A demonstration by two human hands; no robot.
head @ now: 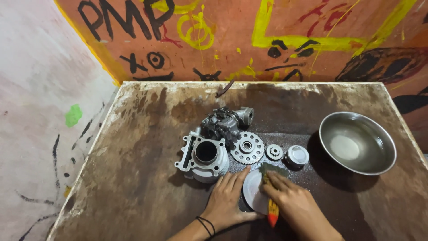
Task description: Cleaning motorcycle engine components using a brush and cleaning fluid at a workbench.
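Two hands work over one pale round disc (254,193) lying flat on the worktop (133,178). The left hand (228,201) presses its fingers, held close together, on the disc's left edge. The right hand (292,203) pinches one orange-handled brush (272,209) against the disc's right side. Just beyond the fingers lie one engine cylinder (204,158), one carburetor (225,121), two toothed gears, large (247,147) and small (274,152), and one piston (297,156). Farther right of the fingers sits one steel bowl (356,142) holding a little clear liquid.
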